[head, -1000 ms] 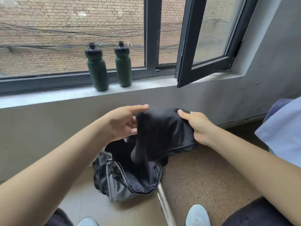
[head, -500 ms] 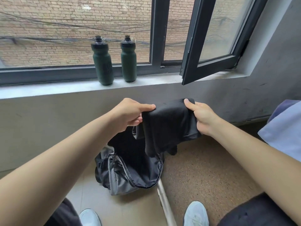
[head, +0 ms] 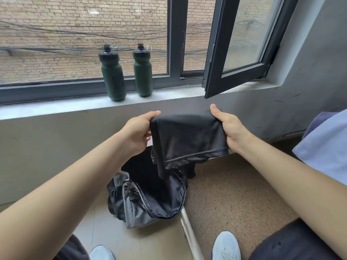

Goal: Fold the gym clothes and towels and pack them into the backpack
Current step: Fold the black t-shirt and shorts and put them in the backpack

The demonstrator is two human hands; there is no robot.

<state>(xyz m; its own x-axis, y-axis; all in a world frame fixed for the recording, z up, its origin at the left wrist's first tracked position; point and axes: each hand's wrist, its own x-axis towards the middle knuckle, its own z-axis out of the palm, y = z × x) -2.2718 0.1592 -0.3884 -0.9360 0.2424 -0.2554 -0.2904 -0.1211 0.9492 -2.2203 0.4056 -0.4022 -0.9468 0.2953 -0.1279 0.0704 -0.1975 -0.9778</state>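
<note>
Below the windowsill (head: 56, 109) and its two green bottles (head: 112, 76), the backpack (head: 148, 205) gapes open on the floor. Left hand (head: 137, 132) and right hand (head: 229, 128) each pinch a top corner of the folded black garment (head: 187, 137), fingers curled, holding it directly above the opening so it looks ready to drop straight in.

One wide-angle view, worn on the person's head, looks forward and down toward the window sill (head: 56, 109) and the wall (head: 56, 147) below it. The left hand (head: 137, 132) and right hand (head: 230, 128) sit mid-frame on outstretched arms; the floor (head: 234, 194) and shoes (head: 226, 244) lie at the bottom edge.
</note>
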